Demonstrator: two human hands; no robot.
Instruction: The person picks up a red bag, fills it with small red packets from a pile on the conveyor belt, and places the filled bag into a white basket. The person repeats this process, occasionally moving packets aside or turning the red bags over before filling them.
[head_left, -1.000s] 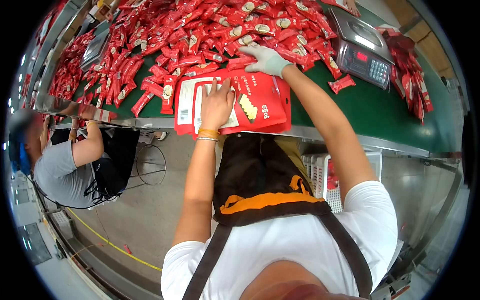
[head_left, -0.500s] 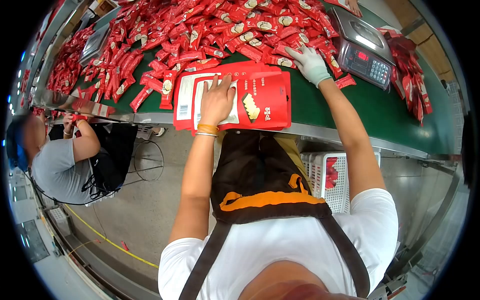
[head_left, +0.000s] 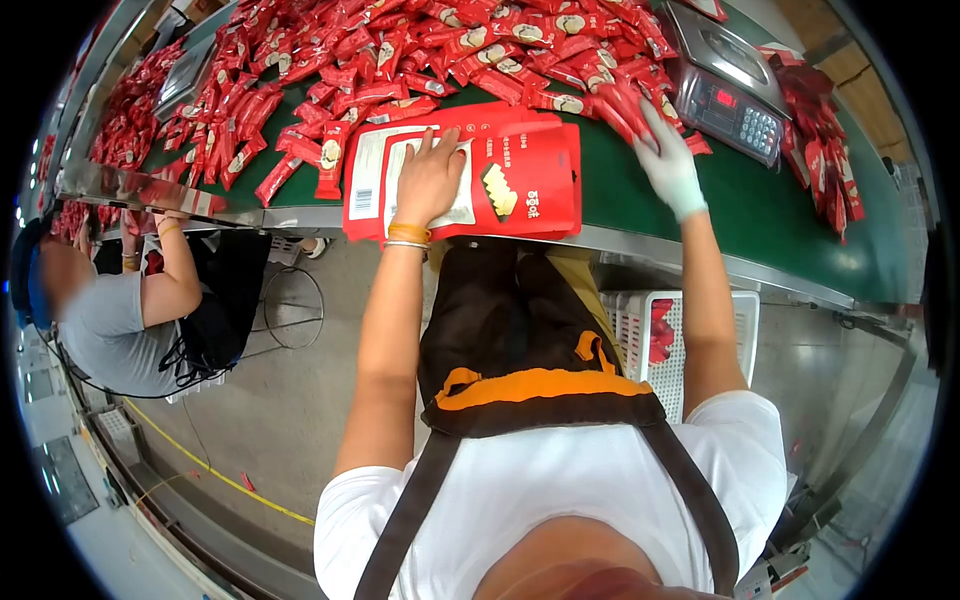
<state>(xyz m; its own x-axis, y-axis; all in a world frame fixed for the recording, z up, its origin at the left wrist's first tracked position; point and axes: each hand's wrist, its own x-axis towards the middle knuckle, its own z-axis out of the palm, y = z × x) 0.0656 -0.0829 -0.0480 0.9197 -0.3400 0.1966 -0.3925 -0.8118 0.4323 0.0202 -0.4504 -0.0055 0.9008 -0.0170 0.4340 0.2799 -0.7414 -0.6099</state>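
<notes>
At the near edge of the green bench (head_left: 760, 215), a stack of flat red pouches (head_left: 520, 185) lies overhanging the steel rim slightly. The left hand (head_left: 430, 180) rests palm down on the top pouch, fingers spread and flat on its white label panel; it presses rather than grips. An orange band and a thin bracelet sit on that wrist.

The right hand (head_left: 665, 150), in a pale glove, is farther right on the bench, just beside the near left corner of the weighing scale (head_left: 725, 85). Its fingers are gathered around a few small red snack packets (head_left: 625, 105), which stick out past the fingertips toward the heap; the motion blur there makes it hard to tell how many it has, probably two or three.

Across the far side of the bench a loose heap of red packets (head_left: 400, 50) spreads from the left corner to the scale. More red packets (head_left: 825, 130) lie along the right edge beyond the scale.

Under the bench's near edge a white slotted crate (head_left: 690, 340) holds some red packets. To the left, below the bench's left corner, another person in a grey shirt (head_left: 110, 330) sits with both forearms raised to the bench's rim.
</notes>
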